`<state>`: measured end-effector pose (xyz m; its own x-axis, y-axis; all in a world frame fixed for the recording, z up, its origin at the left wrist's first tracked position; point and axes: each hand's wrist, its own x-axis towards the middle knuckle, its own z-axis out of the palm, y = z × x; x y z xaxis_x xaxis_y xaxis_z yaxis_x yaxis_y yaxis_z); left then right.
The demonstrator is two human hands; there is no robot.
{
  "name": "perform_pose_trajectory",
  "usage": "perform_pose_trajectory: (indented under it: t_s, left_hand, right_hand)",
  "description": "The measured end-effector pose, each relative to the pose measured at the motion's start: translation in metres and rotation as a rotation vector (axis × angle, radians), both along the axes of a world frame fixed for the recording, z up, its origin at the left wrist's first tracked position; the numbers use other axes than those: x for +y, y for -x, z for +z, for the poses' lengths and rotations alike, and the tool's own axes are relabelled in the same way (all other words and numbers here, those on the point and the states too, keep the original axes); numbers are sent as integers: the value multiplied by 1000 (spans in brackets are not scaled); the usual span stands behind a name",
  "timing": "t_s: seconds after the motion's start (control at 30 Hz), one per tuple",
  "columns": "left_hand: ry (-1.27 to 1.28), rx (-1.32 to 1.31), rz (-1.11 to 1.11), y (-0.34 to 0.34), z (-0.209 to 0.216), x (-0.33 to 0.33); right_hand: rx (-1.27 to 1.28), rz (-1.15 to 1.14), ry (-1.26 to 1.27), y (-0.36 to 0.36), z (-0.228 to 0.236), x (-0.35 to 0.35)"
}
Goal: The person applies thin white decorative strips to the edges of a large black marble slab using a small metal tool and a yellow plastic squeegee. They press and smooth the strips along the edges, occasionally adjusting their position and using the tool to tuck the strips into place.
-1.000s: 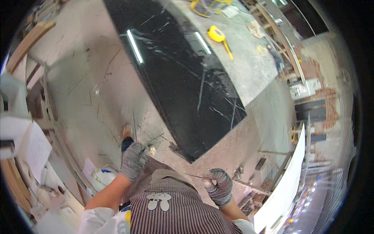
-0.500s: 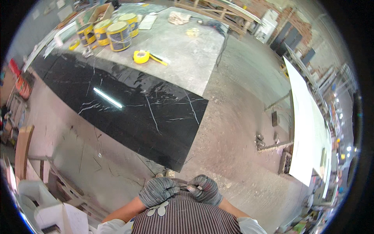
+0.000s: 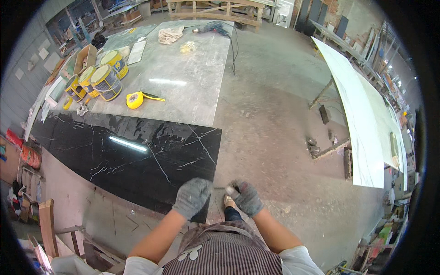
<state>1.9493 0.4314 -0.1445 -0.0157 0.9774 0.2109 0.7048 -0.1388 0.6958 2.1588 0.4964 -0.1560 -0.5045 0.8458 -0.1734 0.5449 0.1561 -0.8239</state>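
My left hand (image 3: 192, 198) and my right hand (image 3: 246, 197), both in grey knit gloves, are held out in front of my striped apron (image 3: 220, 254). Both hands are closed, their fingers curled toward each other with a small gap between. A thin dark line, perhaps a cord, spans that gap; what it is I cannot make out. Nearest the left hand is the near right corner of a glossy black slab with white veins (image 3: 133, 176). Past its far edge, a yellow tape measure (image 3: 134, 100) lies on the grey tabletop (image 3: 183, 103).
Yellow-and-dark cans (image 3: 106, 83) cluster at the table's far left beside a cardboard box (image 3: 85, 57). Farther back lie a crumpled cloth (image 3: 170, 35) and a corded power tool (image 3: 215, 29). White slabs (image 3: 355, 123) stand on supports at right; a wooden board (image 3: 47, 227) rises at lower left.
Both hands have moved forward, away from the apron, and slightly apart, with the forearms extended. The view has tilted and turned, so the table appears lower and farther left.
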Motion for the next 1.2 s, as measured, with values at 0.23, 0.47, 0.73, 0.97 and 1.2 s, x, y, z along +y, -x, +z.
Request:
perform_pose_trajectory:
  t_s: [0.23,0.47,0.73,0.97,1.2]
  left_hand:
    - [-168,140,282,8,-29,136]
    - [-48,282,361,5,-40,194]
    - [12,318,376,2,-39,204]
    - [15,345,374,2,-39,204]
    - [-2,393,284,6,-39,213]
  right_hand:
    - [-38,-69,-114,39,-37,140]
    - [-26,-26,-58,64,-56,215]
    - [72,-20,184,66,-60,231]
    - [237,-83,161,64,-69,213]
    - [295,-174,110,70,-94,204]
